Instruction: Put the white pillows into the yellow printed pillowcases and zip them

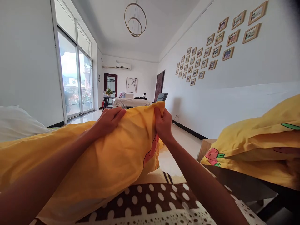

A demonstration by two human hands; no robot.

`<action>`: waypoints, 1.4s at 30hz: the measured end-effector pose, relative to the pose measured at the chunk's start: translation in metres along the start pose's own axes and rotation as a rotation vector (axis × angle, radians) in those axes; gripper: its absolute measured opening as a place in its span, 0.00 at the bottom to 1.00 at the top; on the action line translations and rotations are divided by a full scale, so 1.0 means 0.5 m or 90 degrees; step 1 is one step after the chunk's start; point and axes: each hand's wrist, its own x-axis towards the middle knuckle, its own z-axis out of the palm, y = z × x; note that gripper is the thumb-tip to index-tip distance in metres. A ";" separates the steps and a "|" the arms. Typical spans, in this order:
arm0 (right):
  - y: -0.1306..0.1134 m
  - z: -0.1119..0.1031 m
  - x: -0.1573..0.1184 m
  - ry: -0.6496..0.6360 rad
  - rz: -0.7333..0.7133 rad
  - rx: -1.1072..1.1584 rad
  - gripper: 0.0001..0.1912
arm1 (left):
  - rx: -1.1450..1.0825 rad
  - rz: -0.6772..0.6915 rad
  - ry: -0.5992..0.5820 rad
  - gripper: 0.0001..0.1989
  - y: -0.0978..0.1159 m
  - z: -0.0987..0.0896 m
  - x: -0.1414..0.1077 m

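A large yellow cloth, looking like a duvet cover (112,156), is stretched up in front of me and trails off to the left. My left hand (112,118) is closed around its upper edge. At its raised right corner, my right hand (163,122) grips the fabric, thumb pressed on top. Part of a red strawberry print shows on the cloth's right side, below my right hand. Beneath it lies a brown and cream blanket (150,197) with white dots. The fingertips of both hands are mostly hidden by the fabric.
Yellow pillows (253,137) with strawberry prints are stacked on a dark surface (243,181) at the right. White bedding (21,120) lies at the far left. Further back stand a covered table (131,102), a dark chair (161,97) and a potted plant (108,92).
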 end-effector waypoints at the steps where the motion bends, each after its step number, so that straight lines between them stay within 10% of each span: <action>1: 0.003 0.002 -0.001 0.034 -0.026 -0.031 0.18 | 0.021 -0.001 -0.016 0.19 0.001 0.001 -0.003; 8: 0.026 0.000 0.013 0.101 -0.136 -0.238 0.17 | 0.193 -0.069 -0.138 0.16 0.019 -0.014 -0.028; 20: -0.006 0.007 0.008 -0.075 -0.097 -0.069 0.17 | 0.205 -0.104 -0.124 0.23 0.013 0.005 -0.043; 26: 0.004 0.002 0.026 -0.030 -0.102 -0.075 0.19 | 0.080 0.025 -0.149 0.19 -0.027 0.012 -0.036; 35: 0.155 -0.083 -0.095 -0.484 0.232 0.095 0.23 | 0.207 -0.079 0.108 0.11 -0.014 -0.032 -0.029; 42: 0.155 0.055 -0.256 -0.236 0.218 0.080 0.21 | 0.458 0.085 0.165 0.13 -0.010 -0.135 0.047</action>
